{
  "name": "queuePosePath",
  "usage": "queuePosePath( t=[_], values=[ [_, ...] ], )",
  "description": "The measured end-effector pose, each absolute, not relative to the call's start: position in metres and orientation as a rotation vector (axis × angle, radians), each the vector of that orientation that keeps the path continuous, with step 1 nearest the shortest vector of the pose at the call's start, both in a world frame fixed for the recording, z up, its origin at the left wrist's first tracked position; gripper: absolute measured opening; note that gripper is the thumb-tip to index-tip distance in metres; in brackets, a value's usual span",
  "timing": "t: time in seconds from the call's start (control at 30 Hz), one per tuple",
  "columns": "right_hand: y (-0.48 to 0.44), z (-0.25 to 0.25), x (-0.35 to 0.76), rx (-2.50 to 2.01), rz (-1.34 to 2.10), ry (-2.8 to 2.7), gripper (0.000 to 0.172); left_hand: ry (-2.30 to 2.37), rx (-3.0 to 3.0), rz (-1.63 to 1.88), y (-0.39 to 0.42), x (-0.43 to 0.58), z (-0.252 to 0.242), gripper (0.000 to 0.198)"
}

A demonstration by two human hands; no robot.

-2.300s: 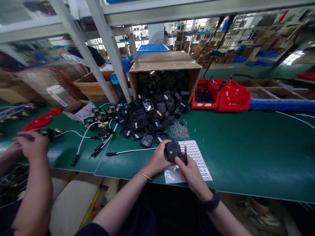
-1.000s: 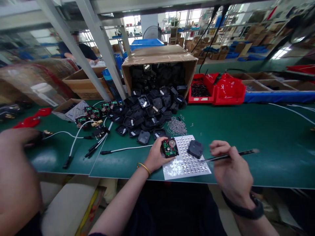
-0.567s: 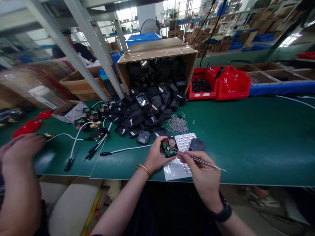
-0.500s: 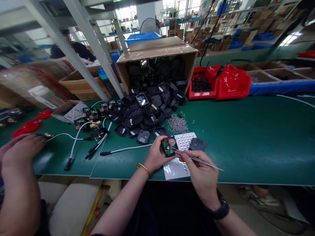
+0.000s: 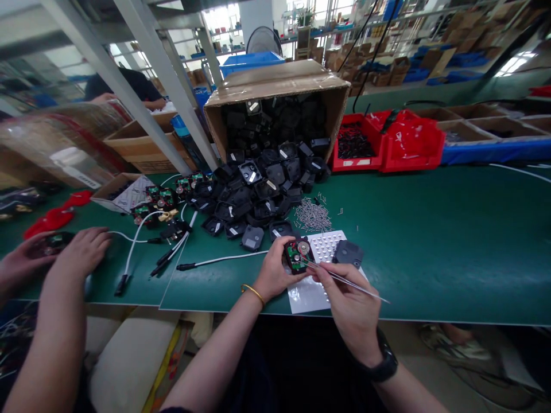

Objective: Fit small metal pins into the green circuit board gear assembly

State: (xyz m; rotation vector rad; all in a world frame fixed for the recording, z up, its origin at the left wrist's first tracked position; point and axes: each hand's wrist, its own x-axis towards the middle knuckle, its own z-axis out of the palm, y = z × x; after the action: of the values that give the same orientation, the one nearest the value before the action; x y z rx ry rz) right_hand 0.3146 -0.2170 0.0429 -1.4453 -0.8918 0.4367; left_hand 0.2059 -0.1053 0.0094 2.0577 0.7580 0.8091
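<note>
The small open module (image 5: 298,255), its green circuit board and one round silvery disc facing up, sits in the grip of the left hand (image 5: 273,274), fingers closed round its near and left sides, just above the bench (image 5: 430,241) at the near edge of a white perforated sheet (image 5: 322,252). The right hand (image 5: 350,304) pinches one pair of slim tweezers (image 5: 344,279), its grip closed on the shaft, the tips lying against the module's board. One dark grey cover (image 5: 346,253) rests on the sheet just right of the module. No brand or readable writing shows on the module; the small white labels on the black housings (image 5: 253,195) heaped behind it are too small to read, and the housings are too many and too overlapped to count. They spill from one tipped cardboard box (image 5: 275,86). A scatter of small metal pins (image 5: 313,215) lies between heap and sheet, uncountable. One white cable (image 5: 224,262) runs left from the module. Two red bins (image 5: 387,149) stand right of the box. At far left, another person's two hands (image 5: 64,255) rest on the bench over a small part
</note>
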Motion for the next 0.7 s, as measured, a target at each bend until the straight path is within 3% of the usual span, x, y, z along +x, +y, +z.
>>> queuePosePath(
  t=[0.7],
  values=[
    [-0.217, 0.044, 0.325, -1.444, 0.323, -1.131, 0.008, 0.768, 2.099, 0.903, -0.109, 0.207, 0.009, 0.064]
  ],
)
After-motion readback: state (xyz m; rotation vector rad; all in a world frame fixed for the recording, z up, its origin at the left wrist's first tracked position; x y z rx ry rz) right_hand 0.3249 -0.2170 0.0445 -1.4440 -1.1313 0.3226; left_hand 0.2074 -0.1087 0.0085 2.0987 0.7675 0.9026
